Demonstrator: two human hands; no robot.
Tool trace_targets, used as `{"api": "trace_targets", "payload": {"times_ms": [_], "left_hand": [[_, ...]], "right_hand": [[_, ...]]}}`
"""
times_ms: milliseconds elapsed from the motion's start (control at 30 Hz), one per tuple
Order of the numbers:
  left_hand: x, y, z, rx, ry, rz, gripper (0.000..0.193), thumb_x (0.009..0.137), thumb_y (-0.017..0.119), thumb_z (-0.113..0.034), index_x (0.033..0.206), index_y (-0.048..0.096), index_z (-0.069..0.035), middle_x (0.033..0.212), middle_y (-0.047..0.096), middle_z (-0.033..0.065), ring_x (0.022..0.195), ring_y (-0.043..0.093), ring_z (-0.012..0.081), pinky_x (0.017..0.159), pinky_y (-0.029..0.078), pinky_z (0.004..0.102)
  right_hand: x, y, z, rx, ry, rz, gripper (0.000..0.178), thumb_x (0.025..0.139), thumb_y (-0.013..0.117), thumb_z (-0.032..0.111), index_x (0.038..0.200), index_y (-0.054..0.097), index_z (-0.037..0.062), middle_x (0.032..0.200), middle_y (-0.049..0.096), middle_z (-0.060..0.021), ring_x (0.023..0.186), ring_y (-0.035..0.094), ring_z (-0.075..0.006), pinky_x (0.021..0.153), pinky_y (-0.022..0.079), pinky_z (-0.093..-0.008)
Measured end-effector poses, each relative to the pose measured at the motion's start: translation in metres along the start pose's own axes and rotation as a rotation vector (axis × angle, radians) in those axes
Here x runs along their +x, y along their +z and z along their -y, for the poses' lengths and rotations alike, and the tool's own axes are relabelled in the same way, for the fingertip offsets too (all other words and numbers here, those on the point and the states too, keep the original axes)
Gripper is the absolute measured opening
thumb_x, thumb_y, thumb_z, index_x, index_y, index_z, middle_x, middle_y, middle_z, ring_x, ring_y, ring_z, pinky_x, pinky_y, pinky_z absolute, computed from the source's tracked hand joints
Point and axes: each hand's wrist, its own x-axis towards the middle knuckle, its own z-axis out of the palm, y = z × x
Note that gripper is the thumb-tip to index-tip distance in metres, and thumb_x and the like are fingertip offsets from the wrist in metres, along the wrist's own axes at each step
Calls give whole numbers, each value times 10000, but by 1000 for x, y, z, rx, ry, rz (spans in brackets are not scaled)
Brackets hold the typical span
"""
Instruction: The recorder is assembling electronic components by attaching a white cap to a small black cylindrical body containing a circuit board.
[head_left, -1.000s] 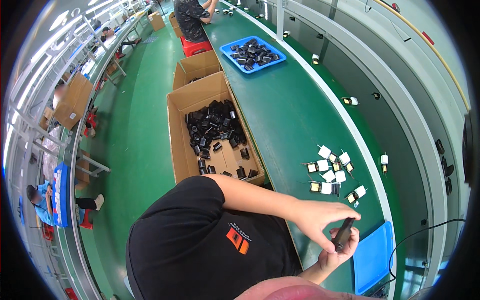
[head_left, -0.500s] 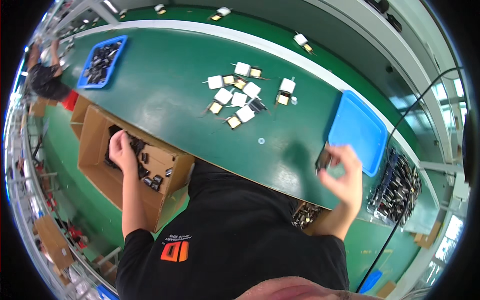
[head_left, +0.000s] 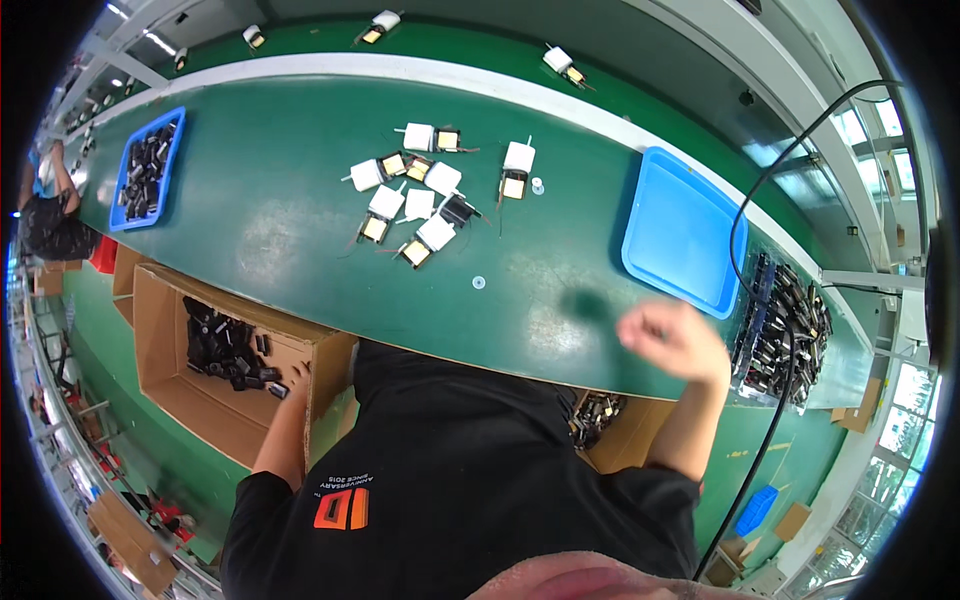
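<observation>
My left hand [head_left: 297,383] is inside a cardboard box [head_left: 190,395], by its right wall and close to a few loose black parts. Its fingers look spread, with nothing visible in them. Many small black parts [head_left: 222,345] lie heaped on the box floor. Over the right end of the green bench, my right hand [head_left: 672,340] hovers with curled fingers. Whatever they hold is hidden and blurred. Beyond that hand lies a blue tray [head_left: 685,235]. Several white-and-black parts with yellow squares and thin wires [head_left: 436,234] form a loose group mid-bench.
A blue tray of black parts [head_left: 148,170] stands at the far left, near another person [head_left: 60,220]. At right lies a bag of metal-and-black parts [head_left: 785,330], with a black cable [head_left: 745,230] crossing nearby. A small white disc [head_left: 479,283] rests on the bench [head_left: 270,210].
My left hand has moved toward the box's right wall, its fingers no longer pinched. My right hand has turned, and the dark part seen in it is out of sight. The view has shifted.
</observation>
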Motion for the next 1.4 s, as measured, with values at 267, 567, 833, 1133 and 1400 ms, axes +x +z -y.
{"api": "trace_targets", "payload": {"times_ms": [267,567,833,1133,1400], "left_hand": [[-3,-69,-66,234,-204,-93,478,906,558,-352,1244,531,-15,1211,568,311,1068,574,484,897,494,518],[-193,-292,-268,-262,-120,-579,382,875,683,-352,889,667,30,746,661,177,753,682,232,709,530,351],[-218,-324,-404,-1179,1146,-261,548,837,623,-245,1287,379,-49,1000,433,60,871,491,175,828,439,351],[-206,-304,-483,-1006,1369,94,610,804,575,17,1326,286,-108,1199,441,128,903,493,173,782,422,309],[-217,-305,-515,-557,1250,-101,361,857,660,-95,1199,597,3,1007,654,86,896,624,160,809,476,279]], "right_hand": [[277,-101,-111,-542,109,-906,466,923,507,393,1201,616,36,1271,574,-205,1200,524,-388,1007,423,-467],[306,-90,-141,-564,205,-913,369,816,707,348,1105,670,122,1013,700,-110,955,660,-302,841,486,-456],[216,-14,35,520,-334,-661,287,899,666,93,1148,597,-32,951,681,-113,825,685,-173,701,559,-281],[101,91,86,606,-428,-517,309,780,731,-59,1066,616,-43,989,682,-106,869,679,-160,756,548,-259],[64,84,82,352,-419,-555,332,710,779,-14,1013,645,3,899,705,-76,802,678,-120,707,536,-247]]}}
